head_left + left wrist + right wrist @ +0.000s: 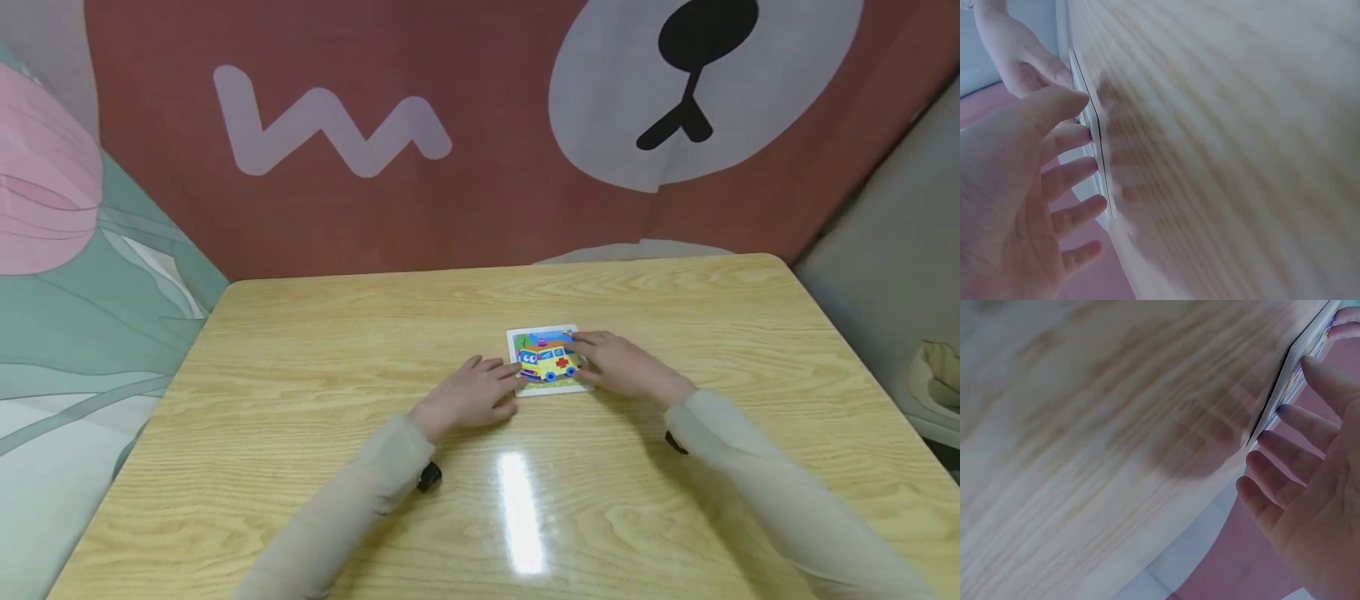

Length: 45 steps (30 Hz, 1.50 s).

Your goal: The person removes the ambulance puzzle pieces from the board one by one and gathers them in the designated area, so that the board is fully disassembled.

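A thin, square picture board (551, 354) with a white border lies flat on the table; it shows a yellow cartoon ambulance with a red cross. My left hand (468, 393) is at its left side, fingertips over the border. From the other side my right hand (621, 364) reaches in, its fingers overlapping the right edge. The left wrist view shows the board's thin side (1099, 144) with loosely spread fingers (1072, 178) along it. Seen from the right wrist, the thumb and fingers (1300, 428) are likewise spread along the edge.
The light wood-grain table (337, 333) reaches back to a reddish-brown wall covering (495, 208) with a cartoon face. Green and pink printed fabric (67, 350) hangs on the left. A pale object (937, 375) stands beyond the table's right edge.
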Each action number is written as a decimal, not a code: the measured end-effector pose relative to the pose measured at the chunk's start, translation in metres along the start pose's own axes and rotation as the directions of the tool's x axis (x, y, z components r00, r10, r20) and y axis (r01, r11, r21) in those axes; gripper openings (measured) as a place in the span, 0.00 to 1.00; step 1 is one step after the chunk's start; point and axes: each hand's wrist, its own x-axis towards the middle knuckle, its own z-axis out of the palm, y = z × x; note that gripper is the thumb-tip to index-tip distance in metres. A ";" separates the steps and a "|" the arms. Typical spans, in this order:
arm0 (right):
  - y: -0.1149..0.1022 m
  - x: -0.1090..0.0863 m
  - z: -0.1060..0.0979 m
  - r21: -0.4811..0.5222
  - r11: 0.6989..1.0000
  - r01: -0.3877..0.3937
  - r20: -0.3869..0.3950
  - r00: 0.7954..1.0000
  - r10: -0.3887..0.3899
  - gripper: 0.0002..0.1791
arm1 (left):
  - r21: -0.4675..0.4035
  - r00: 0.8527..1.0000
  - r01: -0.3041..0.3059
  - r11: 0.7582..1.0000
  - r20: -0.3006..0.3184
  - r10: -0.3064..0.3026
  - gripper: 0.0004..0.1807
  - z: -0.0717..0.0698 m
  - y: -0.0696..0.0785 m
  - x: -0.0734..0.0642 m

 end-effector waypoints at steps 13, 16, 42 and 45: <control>-0.011 0.003 0.003 -0.009 0.999 0.044 0.004 0.999 -0.044 0.31 | -0.057 0.983 0.127 0.990 -0.124 -0.134 0.35 0.001 -0.014 0.002; -0.013 0.006 0.002 -0.013 0.999 0.050 0.003 0.999 -0.050 0.30 | -0.090 0.982 0.179 0.980 -0.052 -0.184 0.42 0.002 -0.015 0.005; -0.050 0.071 -0.010 0.419 0.898 -0.133 0.077 0.991 0.111 0.20 | -0.139 0.977 0.212 0.967 0.016 -0.212 0.48 0.008 -0.020 0.009; -0.054 0.075 -0.008 0.422 0.895 -0.143 0.096 0.989 0.113 0.20 | -0.137 0.976 0.219 0.966 0.028 -0.218 0.48 0.008 -0.021 0.008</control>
